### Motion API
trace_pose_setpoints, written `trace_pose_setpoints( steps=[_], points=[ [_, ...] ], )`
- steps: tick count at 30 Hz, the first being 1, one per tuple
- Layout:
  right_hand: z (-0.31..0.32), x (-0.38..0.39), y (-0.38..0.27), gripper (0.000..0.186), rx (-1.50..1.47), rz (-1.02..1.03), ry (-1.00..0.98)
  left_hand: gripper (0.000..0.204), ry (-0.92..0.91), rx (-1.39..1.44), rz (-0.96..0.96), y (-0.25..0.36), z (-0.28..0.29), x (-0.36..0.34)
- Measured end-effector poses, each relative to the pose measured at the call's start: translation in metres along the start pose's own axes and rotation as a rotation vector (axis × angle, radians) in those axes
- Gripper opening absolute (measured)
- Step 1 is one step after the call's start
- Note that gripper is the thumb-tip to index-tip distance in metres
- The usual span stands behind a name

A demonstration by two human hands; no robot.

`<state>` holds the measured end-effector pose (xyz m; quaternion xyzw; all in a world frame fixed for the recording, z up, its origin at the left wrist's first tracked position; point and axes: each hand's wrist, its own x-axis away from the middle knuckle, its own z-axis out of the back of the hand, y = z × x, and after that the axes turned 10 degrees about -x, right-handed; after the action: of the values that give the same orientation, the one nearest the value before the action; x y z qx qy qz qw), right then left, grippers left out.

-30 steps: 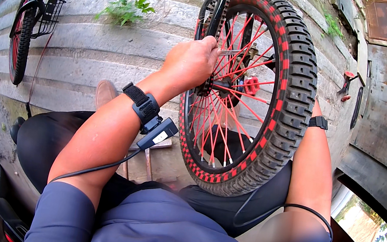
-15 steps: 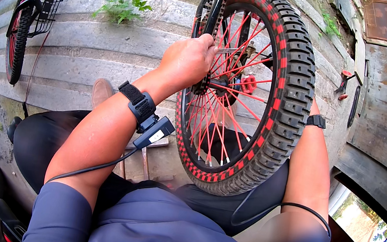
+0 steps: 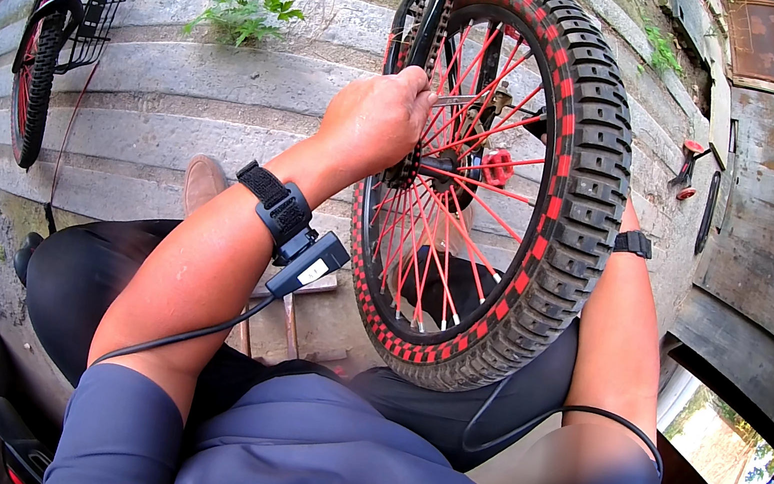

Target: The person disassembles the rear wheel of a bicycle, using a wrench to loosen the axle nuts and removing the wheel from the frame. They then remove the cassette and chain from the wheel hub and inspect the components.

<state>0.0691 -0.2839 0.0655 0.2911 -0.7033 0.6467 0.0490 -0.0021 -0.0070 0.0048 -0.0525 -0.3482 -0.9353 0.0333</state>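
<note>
Between my legs stands a bicycle wheel [image 3: 590,163] with a knobbly black tyre, red-and-black checks and red spokes. My left hand [image 3: 372,122] is closed at the near-left side of the wheel, beside the chain [image 3: 433,21]. From its fingers a thin silvery metal tool [image 3: 457,100] points in among the spokes; its exact kind is unclear. Below the hand lies the hub [image 3: 439,164], with a red knob-like part [image 3: 497,168] showing through the spokes. My right hand [image 3: 629,218] is behind the tyre, only a sliver at the wrist showing, its fingers hidden.
At the left is another red-spoked wheel [image 3: 42,76] with a black wire basket [image 3: 99,14]. A green plant [image 3: 246,14] grows between the stone slabs. Hammer-like tools [image 3: 291,318] lie between my legs. Wooden boards [image 3: 768,201] stand at the right, near a red-and-black part [image 3: 689,170].
</note>
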Motion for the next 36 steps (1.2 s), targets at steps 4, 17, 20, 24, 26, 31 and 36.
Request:
trace_pose_setpoints(
  steps=[4, 17, 20, 24, 26, 31, 36],
  points=[
    [0.003, 0.003, -0.001, 0.033, -0.007, 0.005, 0.003, 0.025, -0.006, 0.008, -0.01, 0.003, 0.0, -0.001],
    [0.005, 0.004, 0.004, 0.031, -0.061, 0.021, -0.025, 0.025, -0.01, -0.003, 0.008, 0.002, -0.001, -0.001],
    [0.007, 0.003, 0.005, 0.031, -0.079, 0.029, -0.032, 0.025, -0.01, 0.0, 0.01, 0.003, 0.0, -0.001],
    [0.008, -0.003, 0.008, 0.03, -0.126, 0.042, -0.05, 0.025, 0.006, 0.006, 0.002, 0.001, 0.0, -0.001],
    [0.011, -0.006, 0.009, 0.03, -0.139, 0.048, -0.067, 0.025, 0.012, 0.011, -0.004, 0.001, -0.001, -0.001],
    [0.026, -0.004, 0.01, 0.031, 0.012, 0.018, -0.133, 0.025, 0.006, 0.017, -0.004, 0.001, 0.0, -0.002],
    [0.019, -0.003, 0.004, 0.031, 0.023, 0.007, -0.105, 0.025, 0.009, 0.012, -0.006, 0.0, -0.002, -0.002]
  ],
)
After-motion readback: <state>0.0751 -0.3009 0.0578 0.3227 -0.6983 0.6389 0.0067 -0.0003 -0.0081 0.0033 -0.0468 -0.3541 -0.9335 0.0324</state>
